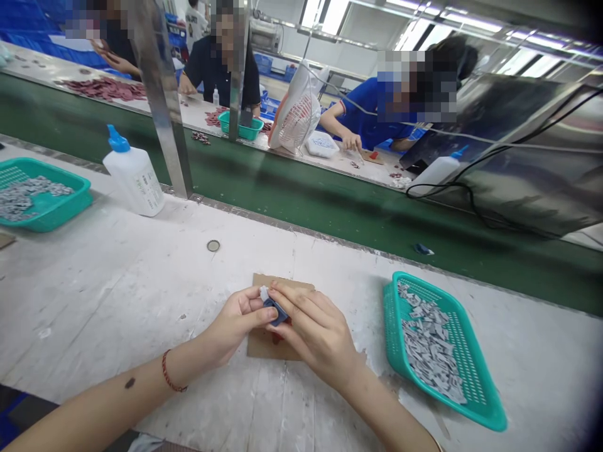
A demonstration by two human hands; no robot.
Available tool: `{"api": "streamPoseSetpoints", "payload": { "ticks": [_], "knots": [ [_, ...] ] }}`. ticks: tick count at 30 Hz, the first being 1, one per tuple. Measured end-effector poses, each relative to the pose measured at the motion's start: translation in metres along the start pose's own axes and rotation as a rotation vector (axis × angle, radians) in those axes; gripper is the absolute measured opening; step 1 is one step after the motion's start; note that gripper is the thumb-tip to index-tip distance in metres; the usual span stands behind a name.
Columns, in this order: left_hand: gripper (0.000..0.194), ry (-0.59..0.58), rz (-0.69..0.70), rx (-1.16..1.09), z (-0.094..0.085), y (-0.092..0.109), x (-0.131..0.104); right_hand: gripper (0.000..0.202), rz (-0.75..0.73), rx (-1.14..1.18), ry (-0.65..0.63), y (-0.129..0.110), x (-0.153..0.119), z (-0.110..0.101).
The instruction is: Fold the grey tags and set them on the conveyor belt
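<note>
Both hands meet over a brown cardboard piece point(264, 346) on the white worktop. My left hand point(235, 323) pinches a small dark blue piece point(279, 312), its thumb lying on top. My right hand point(320, 329) closes on the same piece from the other side, fingers curled over its far edge. A small whitish bit point(264, 293) sticks out at the upper end, between the fingertips. Beneath the hands, a red patch point(277, 338) shows on the cardboard, partly hidden. The exact kind of the blue piece cannot be made out.
To the right stands a green basket point(490, 408) of small grey pieces; another green basket point(61, 216) sits far left. A white bottle with blue cap point(136, 179) and a bottle cap point(213, 245) lie beyond my hands. Past the green belt point(264, 188), several people work.
</note>
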State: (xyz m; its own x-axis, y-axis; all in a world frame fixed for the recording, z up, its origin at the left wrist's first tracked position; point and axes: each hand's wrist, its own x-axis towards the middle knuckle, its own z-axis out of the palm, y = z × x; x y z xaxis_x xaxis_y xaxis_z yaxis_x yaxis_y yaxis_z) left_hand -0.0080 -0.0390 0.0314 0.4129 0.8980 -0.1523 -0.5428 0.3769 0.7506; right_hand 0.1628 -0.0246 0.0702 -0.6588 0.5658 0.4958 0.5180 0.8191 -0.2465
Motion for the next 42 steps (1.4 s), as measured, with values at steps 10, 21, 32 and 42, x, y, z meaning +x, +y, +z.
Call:
{"api": "streamPoseSetpoints", "payload": {
  "ticks": [10, 21, 32, 42],
  "knots": [
    [0.024, -0.134, -0.099, -0.223, 0.004, -0.005, -0.005, 0.042, 0.024, 0.080, 0.110, -0.007, 0.002, 0.001],
    [0.016, -0.192, -0.187, -0.336, 0.006, -0.013, -0.008, 0.036, -0.099, 0.021, 0.191, -0.015, 0.003, -0.007],
    [0.024, -0.085, -0.184, -0.168, 0.009, 0.005, -0.004, 0.039, -0.008, -0.088, 0.019, -0.009, -0.006, -0.007],
    [0.046, 0.119, -0.283, 0.247, 0.023, 0.037, 0.018, 0.028, 0.683, 0.047, 0.072, 0.058, -0.054, -0.092]
  ]
}}
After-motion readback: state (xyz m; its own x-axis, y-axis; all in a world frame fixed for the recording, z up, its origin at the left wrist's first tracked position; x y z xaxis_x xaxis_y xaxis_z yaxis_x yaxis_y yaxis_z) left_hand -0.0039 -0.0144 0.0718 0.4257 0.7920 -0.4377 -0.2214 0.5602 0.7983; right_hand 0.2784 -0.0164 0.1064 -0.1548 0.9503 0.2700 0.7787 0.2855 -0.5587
